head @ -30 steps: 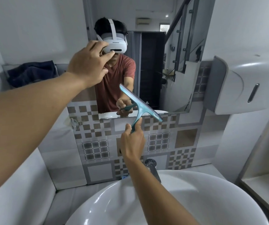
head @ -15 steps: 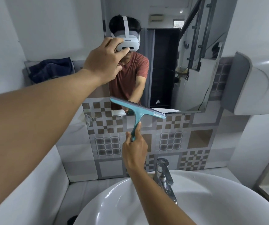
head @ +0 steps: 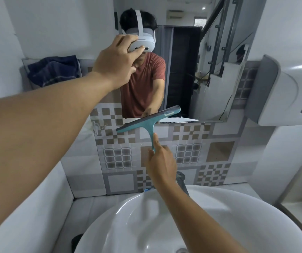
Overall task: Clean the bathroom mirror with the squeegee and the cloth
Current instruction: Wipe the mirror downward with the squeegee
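Note:
The mirror (head: pixel 183 70) hangs above a patterned tile wall. My right hand (head: pixel 162 165) grips the handle of a teal squeegee (head: pixel 148 120). Its blade lies across the mirror's bottom edge, tilted with the right end higher. My left hand (head: pixel 117 63) reaches up to the glass near the mirror's left edge, fingers bent, with nothing visible in it. A dark blue cloth (head: pixel 53 70) lies bunched on a ledge left of the mirror, apart from both hands.
A white basin (head: pixel 219 225) sits directly below my arms, with the tap (head: pixel 182 179) partly hidden behind my right wrist. A white wall dispenser (head: pixel 288 92) juts out at the right. White walls close in on both sides.
The squeegee blade has swung from right end low to right end high and now sits at the mirror's bottom edge. My left hand stays on the glass.

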A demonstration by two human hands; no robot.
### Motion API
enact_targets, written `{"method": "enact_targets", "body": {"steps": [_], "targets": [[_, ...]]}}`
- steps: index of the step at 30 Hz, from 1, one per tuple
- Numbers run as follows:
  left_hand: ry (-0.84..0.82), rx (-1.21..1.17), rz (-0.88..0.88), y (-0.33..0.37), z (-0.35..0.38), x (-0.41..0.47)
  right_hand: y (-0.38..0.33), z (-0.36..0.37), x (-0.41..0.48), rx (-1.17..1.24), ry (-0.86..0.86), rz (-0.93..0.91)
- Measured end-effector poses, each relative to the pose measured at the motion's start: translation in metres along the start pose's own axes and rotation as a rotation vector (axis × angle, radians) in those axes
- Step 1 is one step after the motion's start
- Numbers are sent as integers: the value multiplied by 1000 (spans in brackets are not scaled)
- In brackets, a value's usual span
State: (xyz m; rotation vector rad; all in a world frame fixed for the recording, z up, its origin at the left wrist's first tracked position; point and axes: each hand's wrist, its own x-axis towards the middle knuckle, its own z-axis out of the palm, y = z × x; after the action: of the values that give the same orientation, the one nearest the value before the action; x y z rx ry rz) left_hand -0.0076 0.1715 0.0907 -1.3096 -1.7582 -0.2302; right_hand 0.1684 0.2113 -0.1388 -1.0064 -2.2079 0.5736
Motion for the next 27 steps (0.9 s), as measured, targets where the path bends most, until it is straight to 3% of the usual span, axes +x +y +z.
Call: {"method": "enact_targets", "body": {"steps": [5,14,20,27], "targets": [[35,-5,-26,9,6,-4,14,-30,13,-330,18,-123],[60,-27,-73,20,15,-14,61,-84,52,-634,18,-366],[57,-28,-58,18,13,-13,88,-114,74,-725,64,-504],[67,-29,-65,19,15,-13,133,-134,85,-676,114,-471]]}}
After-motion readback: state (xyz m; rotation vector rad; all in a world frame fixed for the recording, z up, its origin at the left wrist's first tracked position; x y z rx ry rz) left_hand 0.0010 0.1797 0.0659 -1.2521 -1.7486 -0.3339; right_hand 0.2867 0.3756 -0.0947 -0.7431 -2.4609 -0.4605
